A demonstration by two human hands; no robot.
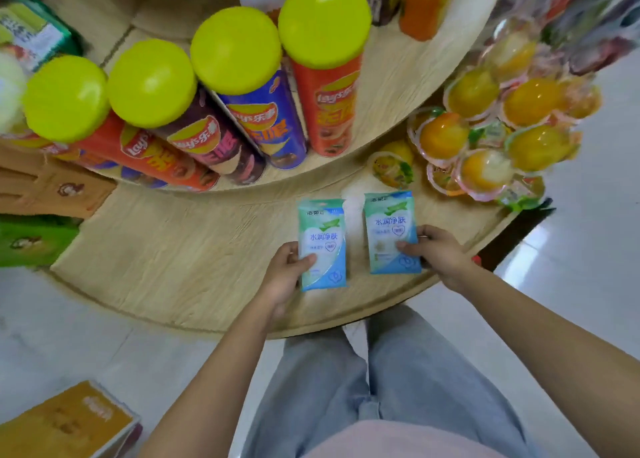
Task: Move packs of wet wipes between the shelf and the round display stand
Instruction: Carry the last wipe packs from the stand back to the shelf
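Two flat blue-and-green packs of wet wipes lie over the lower tier of the round wooden display stand (166, 249). My left hand (285, 277) grips the left pack (323, 239) at its lower left edge, thumb on top. My right hand (438, 253) grips the right pack (389, 229) at its right edge, thumb across the front. Both packs point away from me, side by side, a small gap between them. Whether they rest on the wood or hover just above it I cannot tell.
Several chip cans with yellow-green lids (239, 59) stand on the stand's upper tier. Fruit jelly cups (485, 139) are piled at the right on the lower tier. Brown and green cartons (45, 198) sit at the left. An orange box (65, 423) lies on the floor.
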